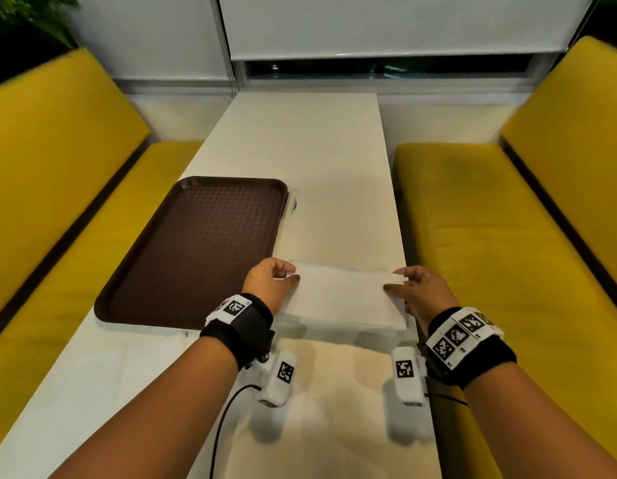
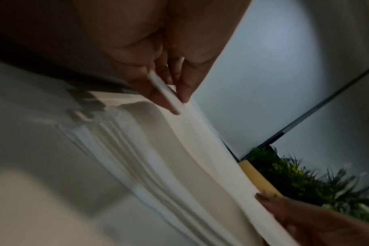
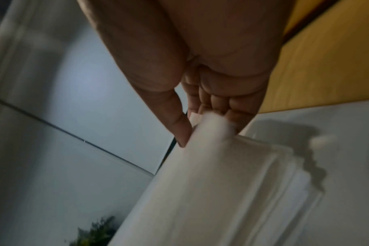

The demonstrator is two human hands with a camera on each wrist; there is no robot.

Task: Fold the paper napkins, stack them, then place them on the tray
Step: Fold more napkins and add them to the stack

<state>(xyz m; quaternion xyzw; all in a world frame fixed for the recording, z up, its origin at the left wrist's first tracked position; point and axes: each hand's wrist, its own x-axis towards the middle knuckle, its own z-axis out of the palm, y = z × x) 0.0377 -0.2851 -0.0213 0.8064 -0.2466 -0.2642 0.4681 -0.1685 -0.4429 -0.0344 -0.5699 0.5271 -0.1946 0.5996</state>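
A white paper napkin (image 1: 341,288) is held up over a stack of white napkins (image 1: 345,321) on the white table (image 1: 300,140). My left hand (image 1: 287,272) pinches the napkin's left far corner between thumb and fingers; the left wrist view shows that pinch on the napkin (image 2: 192,133) by my left hand (image 2: 171,96). My right hand (image 1: 397,279) pinches the right far corner, and in the right wrist view my right hand (image 3: 204,131) grips the napkin (image 3: 211,191). A dark brown tray (image 1: 196,250) lies bare to the left of the stack.
Yellow bench seats stand on the left (image 1: 58,188) and the right (image 1: 507,216) of the narrow table. White blinds (image 1: 386,25) close off the far end. A plant (image 1: 34,15) stands at the far left. A black cable (image 1: 227,420) hangs from my left wrist.
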